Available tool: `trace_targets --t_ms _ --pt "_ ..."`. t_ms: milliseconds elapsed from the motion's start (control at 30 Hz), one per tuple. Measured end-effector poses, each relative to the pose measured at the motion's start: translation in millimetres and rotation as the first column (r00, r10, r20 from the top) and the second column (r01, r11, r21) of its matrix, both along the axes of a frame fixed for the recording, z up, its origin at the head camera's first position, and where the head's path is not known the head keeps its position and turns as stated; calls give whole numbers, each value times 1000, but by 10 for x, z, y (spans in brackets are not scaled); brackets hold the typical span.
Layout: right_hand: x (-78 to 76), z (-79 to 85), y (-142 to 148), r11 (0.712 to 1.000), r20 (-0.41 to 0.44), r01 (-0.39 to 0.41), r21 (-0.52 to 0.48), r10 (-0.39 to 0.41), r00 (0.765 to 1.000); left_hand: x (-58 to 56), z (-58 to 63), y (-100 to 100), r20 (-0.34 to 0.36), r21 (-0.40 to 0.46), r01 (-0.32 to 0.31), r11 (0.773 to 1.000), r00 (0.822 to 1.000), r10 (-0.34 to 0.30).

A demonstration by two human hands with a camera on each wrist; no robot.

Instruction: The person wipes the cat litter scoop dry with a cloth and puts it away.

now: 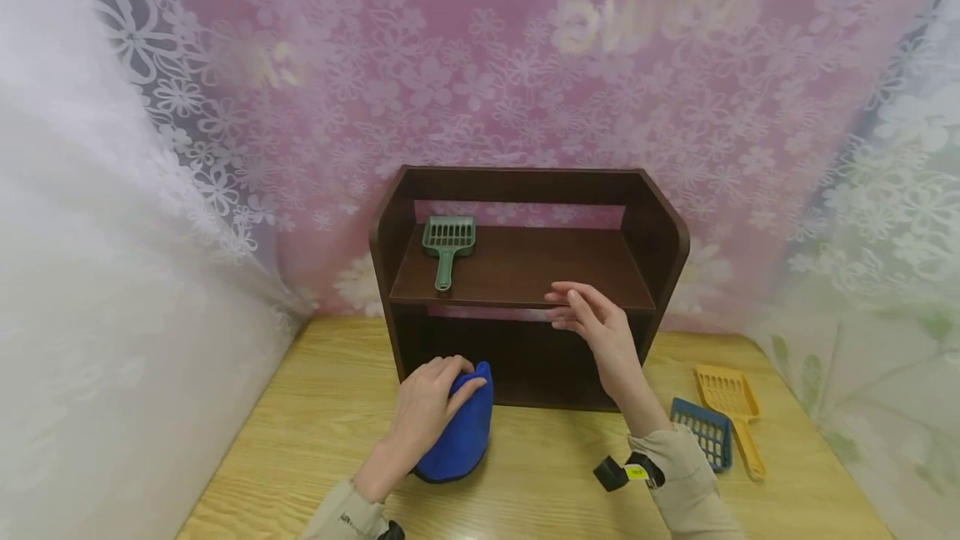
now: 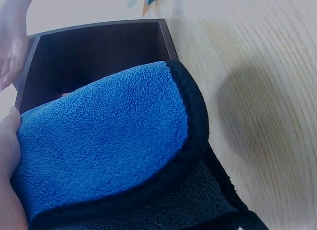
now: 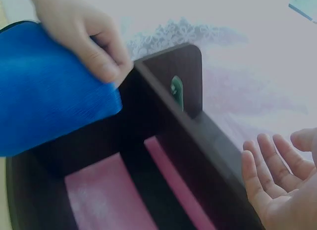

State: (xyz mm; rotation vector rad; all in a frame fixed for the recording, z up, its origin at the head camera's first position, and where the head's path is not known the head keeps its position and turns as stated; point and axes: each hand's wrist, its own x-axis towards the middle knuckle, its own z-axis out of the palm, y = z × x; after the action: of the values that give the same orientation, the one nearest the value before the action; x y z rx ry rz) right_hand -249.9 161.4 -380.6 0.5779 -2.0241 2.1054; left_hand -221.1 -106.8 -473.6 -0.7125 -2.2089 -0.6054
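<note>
My left hand (image 1: 429,400) grips a folded blue cloth (image 1: 467,432) with black edging by its upper end, in front of the lower compartment of a dark brown shelf (image 1: 525,182). In the left wrist view the cloth (image 2: 114,136) hangs down with a dark grey side underneath. My right hand (image 1: 600,332) is held near the front edge of the middle board, towards the right. Its fingers are loosely bent with nothing in them, as the right wrist view also shows. A green slotted scoop (image 1: 447,244) lies at the left of the middle board.
A yellow slotted scoop (image 1: 731,398) and a blue slotted one (image 1: 703,433) lie on the wooden table (image 1: 300,440), right of the shelf. A pink flowered curtain (image 1: 480,65) hangs behind, with whitish sheets (image 1: 112,315) at the sides.
</note>
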Motion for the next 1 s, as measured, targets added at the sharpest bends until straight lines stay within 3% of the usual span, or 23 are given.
trace_targets --t_ms 300,533,767,1000 --pt "224 -418 418 998 42 69 -15 -68 997 13 -27 56 10 12 22 1000 1000 -22" --pt "349 -697 845 985 89 172 20 -173 981 1 -33 92 12 -4 28 1000 1000 -28" --pt "538 -1018 1228 937 186 346 -46 -332 925 17 -28 134 23 -5 44 999 999 -44" --pt "709 -1310 1492 898 293 425 -114 -378 878 3 -61 164 11 -5 47 999 999 -47"
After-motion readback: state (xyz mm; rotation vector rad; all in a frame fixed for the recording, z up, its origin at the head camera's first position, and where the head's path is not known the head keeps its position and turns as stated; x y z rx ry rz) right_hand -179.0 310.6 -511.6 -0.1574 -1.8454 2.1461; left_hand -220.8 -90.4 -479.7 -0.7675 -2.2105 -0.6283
